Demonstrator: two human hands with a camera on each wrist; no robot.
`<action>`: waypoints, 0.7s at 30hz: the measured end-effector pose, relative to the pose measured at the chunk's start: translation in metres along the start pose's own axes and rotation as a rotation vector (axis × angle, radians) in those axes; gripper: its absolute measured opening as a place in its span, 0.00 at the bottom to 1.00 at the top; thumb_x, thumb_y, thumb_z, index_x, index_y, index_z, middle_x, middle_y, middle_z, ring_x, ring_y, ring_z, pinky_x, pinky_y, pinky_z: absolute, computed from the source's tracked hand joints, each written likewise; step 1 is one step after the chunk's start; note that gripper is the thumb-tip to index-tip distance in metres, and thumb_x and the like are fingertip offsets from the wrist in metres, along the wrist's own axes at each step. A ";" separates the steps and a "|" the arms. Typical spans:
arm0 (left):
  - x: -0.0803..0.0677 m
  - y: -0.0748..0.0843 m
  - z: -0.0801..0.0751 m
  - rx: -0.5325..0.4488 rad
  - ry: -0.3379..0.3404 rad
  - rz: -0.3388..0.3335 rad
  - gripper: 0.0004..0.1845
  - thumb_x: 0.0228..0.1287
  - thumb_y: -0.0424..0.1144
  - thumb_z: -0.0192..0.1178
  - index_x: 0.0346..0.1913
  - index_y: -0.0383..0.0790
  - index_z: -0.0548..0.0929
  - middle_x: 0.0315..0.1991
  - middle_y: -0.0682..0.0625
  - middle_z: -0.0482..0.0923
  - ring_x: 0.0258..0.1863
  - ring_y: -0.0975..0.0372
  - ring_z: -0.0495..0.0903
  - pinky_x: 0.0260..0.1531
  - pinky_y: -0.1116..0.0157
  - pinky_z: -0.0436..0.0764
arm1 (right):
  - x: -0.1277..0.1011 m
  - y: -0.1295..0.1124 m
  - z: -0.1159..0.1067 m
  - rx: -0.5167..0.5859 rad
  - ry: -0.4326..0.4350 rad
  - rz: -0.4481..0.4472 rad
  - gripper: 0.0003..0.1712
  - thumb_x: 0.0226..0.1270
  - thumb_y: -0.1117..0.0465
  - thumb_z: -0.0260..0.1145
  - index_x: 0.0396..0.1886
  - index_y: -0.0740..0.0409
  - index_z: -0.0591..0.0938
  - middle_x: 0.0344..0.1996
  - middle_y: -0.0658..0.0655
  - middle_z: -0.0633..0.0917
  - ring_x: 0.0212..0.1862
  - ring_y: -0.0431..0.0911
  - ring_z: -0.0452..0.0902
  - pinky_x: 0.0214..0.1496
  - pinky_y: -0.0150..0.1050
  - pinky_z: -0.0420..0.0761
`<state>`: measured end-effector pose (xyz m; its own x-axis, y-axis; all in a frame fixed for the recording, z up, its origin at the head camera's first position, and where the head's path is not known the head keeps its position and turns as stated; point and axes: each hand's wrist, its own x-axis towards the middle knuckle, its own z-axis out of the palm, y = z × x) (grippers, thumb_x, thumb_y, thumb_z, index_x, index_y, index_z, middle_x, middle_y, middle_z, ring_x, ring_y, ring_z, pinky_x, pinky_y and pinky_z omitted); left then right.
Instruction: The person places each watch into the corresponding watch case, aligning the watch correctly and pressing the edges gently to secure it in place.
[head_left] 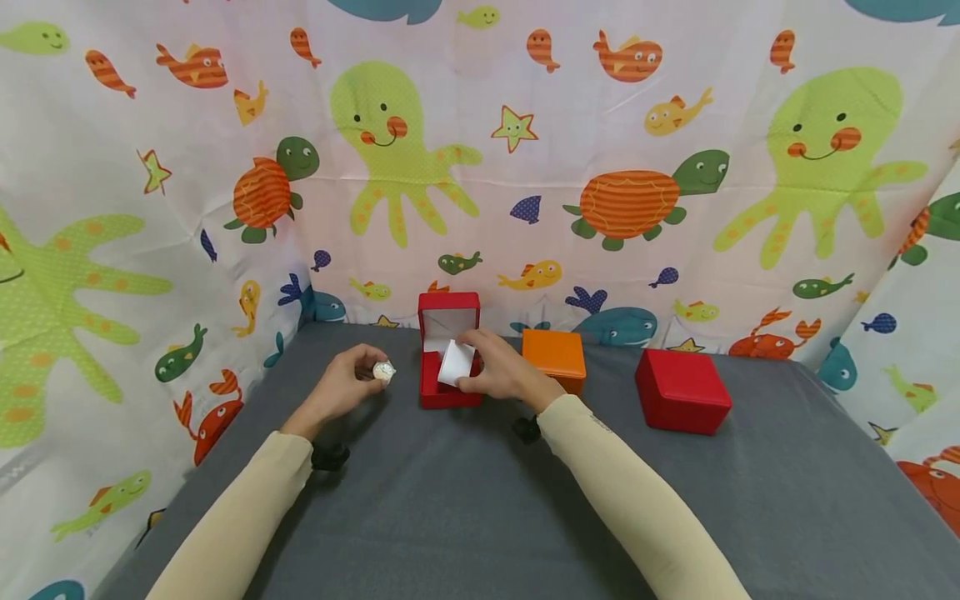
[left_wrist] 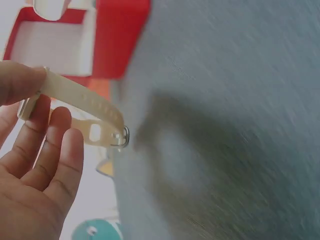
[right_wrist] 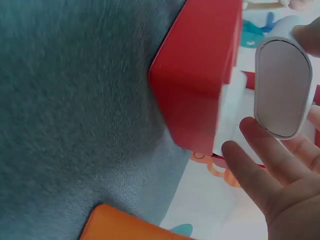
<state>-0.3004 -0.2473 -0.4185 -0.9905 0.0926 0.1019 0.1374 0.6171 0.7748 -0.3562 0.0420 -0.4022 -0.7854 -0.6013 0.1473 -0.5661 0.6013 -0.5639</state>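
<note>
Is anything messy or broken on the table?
Nothing is broken or spilled. The open red box has its white pillow pulled out, held by the right hand, while the left hand holds a watch.

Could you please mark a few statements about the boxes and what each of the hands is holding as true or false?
1. The left hand holds a pale watch. True.
2. The red box by the right hand has its lid shut. False: its lid stands open, showing a white lining.
3. The right hand holds a white watch cushion at the open box. True.
4. The orange box stands open. False: it is closed.
5. A second, closed red box sits on the grey table, on the far side of the orange box from the open one. True.
</note>
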 end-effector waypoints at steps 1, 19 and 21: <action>0.000 0.003 0.000 -0.013 0.004 0.009 0.17 0.57 0.33 0.66 0.49 0.41 0.77 0.43 0.46 0.79 0.40 0.55 0.76 0.42 0.60 0.78 | -0.002 0.001 0.000 0.027 0.009 -0.007 0.38 0.51 0.50 0.73 0.62 0.51 0.71 0.53 0.51 0.72 0.52 0.50 0.70 0.47 0.39 0.79; -0.006 0.071 0.032 -0.197 0.023 0.261 0.21 0.56 0.30 0.68 0.52 0.37 0.76 0.44 0.43 0.80 0.40 0.54 0.79 0.43 0.60 0.81 | -0.046 0.005 0.000 0.402 0.067 -0.053 0.32 0.53 0.59 0.72 0.58 0.54 0.72 0.54 0.54 0.73 0.48 0.53 0.76 0.48 0.42 0.81; -0.006 0.076 0.036 -0.234 0.003 0.269 0.21 0.56 0.29 0.68 0.53 0.35 0.75 0.45 0.41 0.79 0.40 0.52 0.79 0.44 0.57 0.81 | -0.050 0.004 0.000 0.454 0.059 -0.047 0.31 0.54 0.59 0.71 0.58 0.54 0.72 0.55 0.54 0.73 0.48 0.54 0.76 0.50 0.44 0.81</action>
<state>-0.2834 -0.1727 -0.3829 -0.9190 0.2248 0.3238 0.3884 0.3756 0.8415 -0.3194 0.0748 -0.4117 -0.7818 -0.5836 0.2197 -0.4447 0.2748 -0.8525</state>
